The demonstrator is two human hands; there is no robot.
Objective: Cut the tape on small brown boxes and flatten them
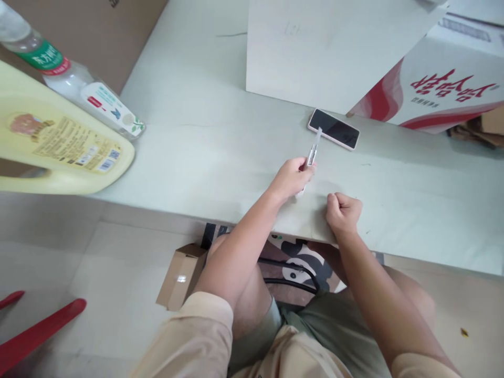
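Note:
My left hand (292,177) is closed around a box cutter (312,155) with a white and metallic body. Its pale blade is extended and points away from me, the tip overlapping the near left part of a smartphone (339,131) in this view. I cannot tell whether the blade touches the phone. The phone lies dark screen up, with a pale pink edge. My right hand (344,211) rests as a fist near the table's front edge, to the right of the left hand, with nothing visible in it.
A pale table (189,157) spans the view. A yellow jug (79,142) and a clear plastic bottle (98,102) are at left, by a brown box (98,31). White box (307,52) and red-and-white carton (441,89) stand behind the phone. A small cardboard box (181,278) is below.

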